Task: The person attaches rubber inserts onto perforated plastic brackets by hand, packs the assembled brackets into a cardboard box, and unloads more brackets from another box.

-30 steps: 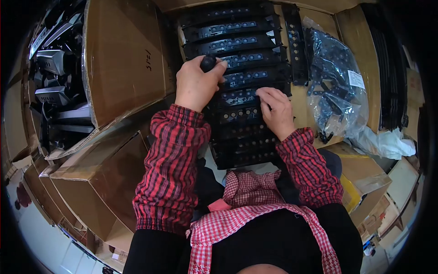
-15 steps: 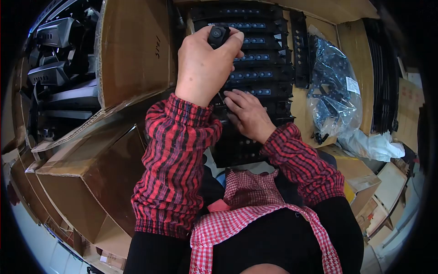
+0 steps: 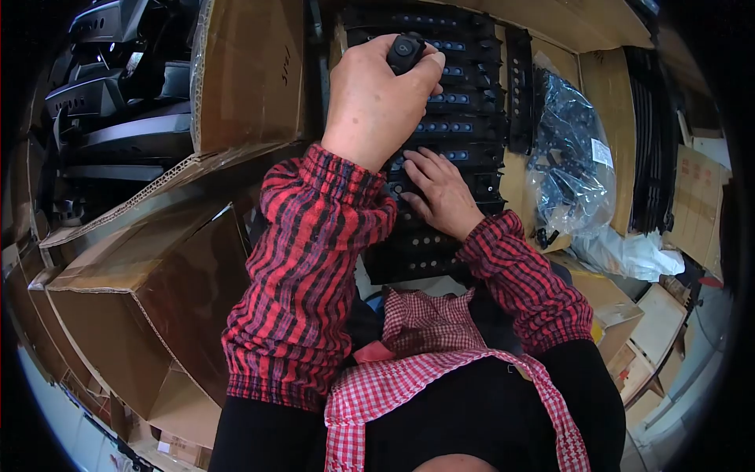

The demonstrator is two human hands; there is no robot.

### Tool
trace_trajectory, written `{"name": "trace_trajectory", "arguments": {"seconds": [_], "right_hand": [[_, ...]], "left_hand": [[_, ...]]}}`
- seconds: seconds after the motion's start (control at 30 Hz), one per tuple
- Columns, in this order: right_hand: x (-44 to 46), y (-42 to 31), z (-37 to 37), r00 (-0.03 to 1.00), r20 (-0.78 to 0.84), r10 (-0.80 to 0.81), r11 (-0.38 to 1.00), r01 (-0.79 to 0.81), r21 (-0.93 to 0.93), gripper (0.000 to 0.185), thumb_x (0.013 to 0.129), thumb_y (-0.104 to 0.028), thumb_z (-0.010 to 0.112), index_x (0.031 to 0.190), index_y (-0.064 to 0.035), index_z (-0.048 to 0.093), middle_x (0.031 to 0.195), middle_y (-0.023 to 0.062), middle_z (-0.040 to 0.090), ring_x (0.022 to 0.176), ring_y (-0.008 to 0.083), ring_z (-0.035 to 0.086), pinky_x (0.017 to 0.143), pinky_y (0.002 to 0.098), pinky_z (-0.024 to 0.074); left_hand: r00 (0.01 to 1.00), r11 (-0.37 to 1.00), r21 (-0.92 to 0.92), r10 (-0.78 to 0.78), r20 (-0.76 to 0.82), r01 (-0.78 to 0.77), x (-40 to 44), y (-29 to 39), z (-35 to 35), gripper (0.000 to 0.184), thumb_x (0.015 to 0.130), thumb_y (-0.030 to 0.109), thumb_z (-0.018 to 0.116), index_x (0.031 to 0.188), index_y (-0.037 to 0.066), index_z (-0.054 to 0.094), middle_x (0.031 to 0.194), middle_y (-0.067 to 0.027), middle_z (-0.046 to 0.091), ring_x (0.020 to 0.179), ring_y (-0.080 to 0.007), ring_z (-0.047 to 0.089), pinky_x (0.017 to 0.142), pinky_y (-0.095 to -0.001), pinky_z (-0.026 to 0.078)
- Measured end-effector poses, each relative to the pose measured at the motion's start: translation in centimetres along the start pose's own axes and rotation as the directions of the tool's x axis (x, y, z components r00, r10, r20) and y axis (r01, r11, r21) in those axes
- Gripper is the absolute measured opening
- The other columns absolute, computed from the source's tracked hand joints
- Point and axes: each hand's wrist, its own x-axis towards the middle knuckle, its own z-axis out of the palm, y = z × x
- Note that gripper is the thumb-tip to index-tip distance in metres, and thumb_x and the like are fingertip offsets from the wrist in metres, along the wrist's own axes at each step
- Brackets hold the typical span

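My left hand (image 3: 379, 98) is wrapped round a black handheld tool (image 3: 405, 52), whose rounded end cap points up at me. Its lower part is hidden by my hand. Below it is a stack of black slotted parts (image 3: 448, 127), each with a row of round bluish holes. My right hand (image 3: 440, 193) lies on the nearer parts, fingers stretched forward and thumb apart, touching the black surface. A dark perforated part (image 3: 417, 263) sits closest to my body.
A tall cardboard box wall (image 3: 255, 79) rises on the left, beside black and grey metal parts (image 3: 118, 102). To the right lie a single black strip (image 3: 517, 94) and a clear plastic bag (image 3: 570, 157) of dark pieces. Another cardboard box (image 3: 94, 330) stands lower left.
My left hand with the black tool has shifted slightly right in view. My right hand has moved a little right, its fingers still stretched on the parts.
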Motion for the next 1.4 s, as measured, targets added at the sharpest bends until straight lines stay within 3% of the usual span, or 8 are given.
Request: {"name": "trace_trajectory", "arguments": {"seconds": [0.13,0.23,0.43,0.5,0.63,0.93,1.33,1.4], "right_hand": [[-1.0,-0.9,-2.5,0.993,-0.114,0.003,0.997,0.006,0.078,0.038,0.082,-0.009,0.058,0.119,-0.0003,0.051,0.125,0.0142,0.048,0.116,0.0301,0.048,0.097,0.0399,0.0385],[-2.0,-1.4,-5.7,0.947,-0.185,0.263,0.834,-0.127,0.537,0.03,0.085,0.0,0.055,0.115,0.0036,0.055,0.113,0.0134,0.053,0.095,0.02,0.06,0.085,0.0264,0.0457],[-1.4,-4.8,-9.8,0.92,-0.074,0.385,0.115,0.032,0.993,0.059,0.084,0.001,0.06,0.137,-0.0003,0.033,0.128,0.0122,0.039,0.109,0.0204,0.05,0.085,0.0284,0.048],[-0.2,-5.7,-9.5,0.908,-0.164,0.385,0.445,-0.027,0.895,0.062,0.081,-0.001,0.065,0.135,0.0012,0.034,0.126,0.0113,0.039,0.105,0.0187,0.05,0.08,0.0256,0.0502],[0.5,-5.4,-9.3,0.871,-0.256,0.42,0.583,-0.043,0.811,0.047,0.081,0.002,0.062,0.125,0.0061,0.046,0.115,0.0094,0.048,0.094,0.0125,0.054,0.073,0.0226,0.0514],[0.8,-3.6,-11.1,0.812,0.249,0.527,-0.11,-0.225,0.968,0.035,0.09,-0.016,0.055,0.121,0.0011,0.055,0.098,0.0039,0.061,0.085,0.0075,0.056,0.065,0.021,0.0504],[1.4,-2.7,-10.6,0.866,0.043,0.499,0.413,-0.281,0.867,0.031,0.09,-0.021,0.058,0.111,0.0014,0.061,0.086,0.0012,0.063,0.074,0.0073,0.058,0.063,0.0205,0.0475],[1.5,-2.3,-10.7,0.843,0.114,0.525,0.236,-0.273,0.933,0.031,0.09,-0.022,0.056,0.11,0.0014,0.061,0.087,0.0024,0.064,0.075,0.0086,0.059,0.064,0.0215,0.0475]], "left_hand": [[0.995,0.985,-0.165,-0.041,0.096,0.057,-0.2,0.4,0.1,0.024,0.085,0.026,0.064,0.095,0.004,0.064,0.073,-0.0003,0.062,0.058,-0.003,0.049,0.05,-0.0175,0.038],[0.951,0.893,-0.353,-0.209,0.226,0.28,-0.2,0.7,0.5,0.025,0.087,0.027,0.062,0.098,0.005,0.06,0.075,0.0011,0.058,0.059,-0.0028,0.047,0.046,-0.0166,0.035],[0.896,0.411,-0.805,-0.307,0.321,0.429,0.2,-1.5,2.8,0.019,0.09,0.022,0.057,0.095,0.005,0.053,0.079,-0.0011,0.053,0.063,-0.0065,0.049,0.042,-0.0166,0.034],[0.896,0.396,-0.814,-0.317,0.312,0.424,0.3,-2.1,3.4,0.018,0.09,0.021,0.057,0.094,0.004,0.053,0.08,-0.0025,0.053,0.066,-0.0086,0.05,0.044,-0.0176,0.036],[0.924,0.417,-0.838,-0.297,0.242,0.353,0.3,-1.8,3.5,0.017,0.09,0.021,0.056,0.095,0.005,0.053,0.082,-0.0032,0.055,0.07,-0.0113,0.052,0.05,-0.0205,0.04],[0.899,0.518,-0.752,-0.372,0.231,0.407,0.2,-1.9,4.1,0.022,0.09,0.026,0.056,0.097,0.006,0.054,0.087,-0.0052,0.057,0.076,-0.015,0.055,0.065,-0.0281,0.045],[0.894,0.532,-0.737,-0.386,0.228,0.418,0.4,-3.1,5.1,0.029,0.092,0.035,0.052,0.095,0.006,0.052,0.09,-0.007,0.056,0.081,-0.0166,0.055,0.07,-0.0286,0.047],[0.894,0.45,-0.791,-0.362,0.263,0.414,0.6,-3.1,4.8,0.029,0.092,0.034,0.052,0.096,0.006,0.05,0.091,-0.007,0.054,0.082,-0.0171,0.054,0.071,-0.0294,0.048]]}}
